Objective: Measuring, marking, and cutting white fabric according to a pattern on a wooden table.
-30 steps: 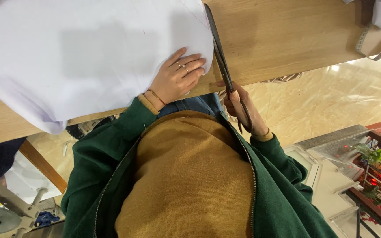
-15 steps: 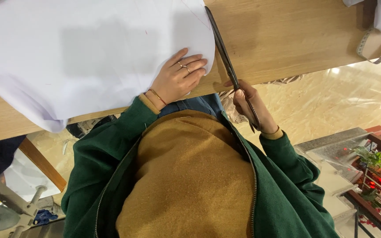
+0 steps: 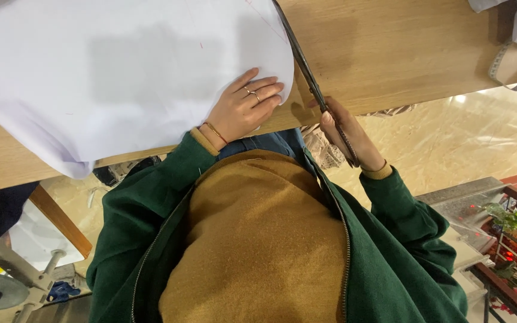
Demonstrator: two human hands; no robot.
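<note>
long dark metal scissors (image 3: 309, 78), seen from the head camera, lying slantwise over the pale wooden tabletop (image 3: 402, 54), tips up toward the top edge of the picture, handles down at the near edge of the table. long axis running from upper left to lower right, right along the right-hand border of the large white sheet of fabric (image 3: 121, 78). gripped at the handle end by the right hand (image 3: 345, 131), fingers curled round the handles and thumb on top; blades look nearly together, though too thin to tell for sure. right hand hanging just past the table edge, so the blades point away from the body and up along the cloth border.

left hand (image 3: 243, 107) lying flat and open on the white fabric, fingers spread and pointing toward the scissors, holding nothing, only pressing the cloth down just beside the blades. rings on two fingers, thin bracelet at the wrist. left hand nearer the cloth, right hand the only one on the scissors, the two hands close but apart.

faint pink marks on the cloth near its upper part. curled measuring tape (image 3: 510, 66) at the far right of the tabletop, well apart from both hands. no containers in view on the table.
</note>
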